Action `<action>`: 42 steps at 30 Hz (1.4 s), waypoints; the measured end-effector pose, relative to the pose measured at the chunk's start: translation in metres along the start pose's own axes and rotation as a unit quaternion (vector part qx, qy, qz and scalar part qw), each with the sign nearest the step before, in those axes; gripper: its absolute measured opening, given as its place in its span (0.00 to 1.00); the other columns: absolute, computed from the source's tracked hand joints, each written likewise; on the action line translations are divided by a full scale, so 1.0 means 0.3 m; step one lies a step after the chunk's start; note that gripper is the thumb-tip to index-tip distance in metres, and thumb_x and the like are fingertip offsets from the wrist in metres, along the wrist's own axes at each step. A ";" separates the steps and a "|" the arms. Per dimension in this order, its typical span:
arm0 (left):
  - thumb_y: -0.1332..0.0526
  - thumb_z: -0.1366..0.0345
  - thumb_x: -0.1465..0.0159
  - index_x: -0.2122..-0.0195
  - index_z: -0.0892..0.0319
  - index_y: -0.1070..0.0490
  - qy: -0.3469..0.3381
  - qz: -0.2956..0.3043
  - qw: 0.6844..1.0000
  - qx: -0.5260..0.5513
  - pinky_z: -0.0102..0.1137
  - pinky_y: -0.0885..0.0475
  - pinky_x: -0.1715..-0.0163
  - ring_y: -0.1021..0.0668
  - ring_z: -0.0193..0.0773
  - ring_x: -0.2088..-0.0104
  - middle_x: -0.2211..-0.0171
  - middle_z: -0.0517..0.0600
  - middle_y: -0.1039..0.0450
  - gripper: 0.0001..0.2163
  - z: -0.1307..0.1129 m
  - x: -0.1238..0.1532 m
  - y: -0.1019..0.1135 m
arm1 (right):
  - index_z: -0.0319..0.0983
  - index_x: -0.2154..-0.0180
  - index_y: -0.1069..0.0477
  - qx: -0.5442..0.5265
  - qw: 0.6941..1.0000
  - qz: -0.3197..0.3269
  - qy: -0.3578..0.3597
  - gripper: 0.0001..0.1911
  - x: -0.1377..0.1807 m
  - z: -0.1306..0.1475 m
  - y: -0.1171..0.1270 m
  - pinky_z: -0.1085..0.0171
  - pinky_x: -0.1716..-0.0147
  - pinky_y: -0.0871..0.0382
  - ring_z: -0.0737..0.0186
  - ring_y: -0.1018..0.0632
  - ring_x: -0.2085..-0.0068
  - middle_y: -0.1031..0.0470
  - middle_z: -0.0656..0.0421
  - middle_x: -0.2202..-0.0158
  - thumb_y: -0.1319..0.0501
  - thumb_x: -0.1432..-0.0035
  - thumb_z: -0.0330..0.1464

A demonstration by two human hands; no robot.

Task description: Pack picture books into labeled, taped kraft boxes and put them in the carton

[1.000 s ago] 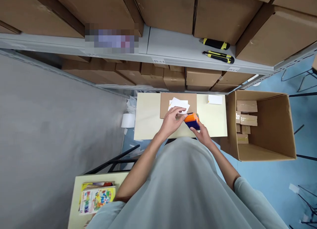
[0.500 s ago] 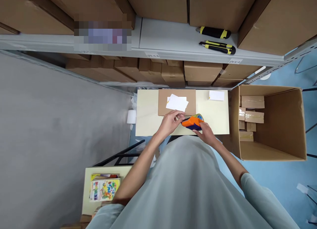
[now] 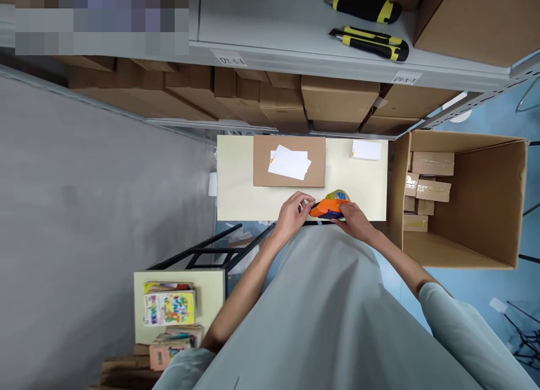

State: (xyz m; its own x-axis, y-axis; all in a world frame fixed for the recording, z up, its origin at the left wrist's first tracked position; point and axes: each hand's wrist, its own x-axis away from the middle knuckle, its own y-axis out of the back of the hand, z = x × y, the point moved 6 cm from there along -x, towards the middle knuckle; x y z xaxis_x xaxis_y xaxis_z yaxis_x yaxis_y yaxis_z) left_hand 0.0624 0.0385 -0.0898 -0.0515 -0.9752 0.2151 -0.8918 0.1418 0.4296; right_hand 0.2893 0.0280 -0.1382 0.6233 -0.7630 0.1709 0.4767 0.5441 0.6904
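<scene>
My right hand [image 3: 356, 223] is closed around an orange and dark blue tape dispenser [image 3: 327, 208], held over the front edge of the pale table. A roll of tape [image 3: 338, 195] shows at the dispenser's far side. At the dispenser's left end is my left hand [image 3: 294, 214], its thumb and fingers pinched together; whatever is between the fingertips is too small to make out. Beyond the hands a flat brown carton [image 3: 261, 164] lies on the table, with white cards [image 3: 290, 162] overlapping on top of it.
A stack of white cards [image 3: 366, 149] sits at the table's [image 3: 236, 198] back right. To the right stands a large open box [image 3: 476, 210] holding several small cartons [image 3: 433, 163]. Overhead, a grey shelf [image 3: 261, 18] carries two utility knives [image 3: 369, 44]. Books [image 3: 169, 308] lie on a side table at lower left.
The view has shifted, so the shelf sits higher in the picture. Both hands and the tape dispenser are now nearer the table's front edge, farther from the carton.
</scene>
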 end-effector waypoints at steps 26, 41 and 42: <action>0.41 0.45 0.26 0.59 0.55 0.26 0.071 -0.149 0.985 0.050 0.32 0.28 0.63 0.27 0.36 0.68 0.62 0.50 0.24 0.18 0.267 0.094 -0.005 | 0.42 0.56 0.26 0.114 0.989 0.072 -0.060 0.19 0.229 -0.152 0.153 0.46 0.49 0.24 0.43 0.17 0.56 0.17 0.49 0.62 0.42 0.24 0.51; 0.36 0.64 0.33 0.60 0.59 0.25 0.168 -0.298 0.932 0.118 0.28 0.27 0.60 0.20 0.36 0.61 0.58 0.52 0.20 0.05 0.533 0.038 -0.151 | 0.30 0.48 0.28 0.339 0.926 0.131 -0.100 0.19 -0.002 -0.310 0.161 0.51 0.40 0.34 0.42 0.18 0.50 0.16 0.39 0.56 0.47 0.21 0.40; 0.36 0.65 0.33 0.60 0.59 0.25 0.173 -0.312 0.926 0.121 0.28 0.26 0.58 0.21 0.36 0.61 0.59 0.52 0.20 0.04 0.541 0.028 -0.150 | 0.30 0.48 0.28 0.339 0.926 0.129 -0.101 0.19 -0.013 -0.313 0.158 0.51 0.40 0.34 0.41 0.18 0.50 0.16 0.39 0.55 0.47 0.21 0.40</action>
State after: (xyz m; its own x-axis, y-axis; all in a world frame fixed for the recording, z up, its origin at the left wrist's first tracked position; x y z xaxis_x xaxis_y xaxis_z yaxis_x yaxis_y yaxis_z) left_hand 0.0290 -0.0036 -0.2496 0.6180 -0.7353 0.2780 -0.7762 -0.5145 0.3644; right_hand 0.3677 0.0897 -0.1723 0.5012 -0.7246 0.4730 -0.2147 0.4254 0.8792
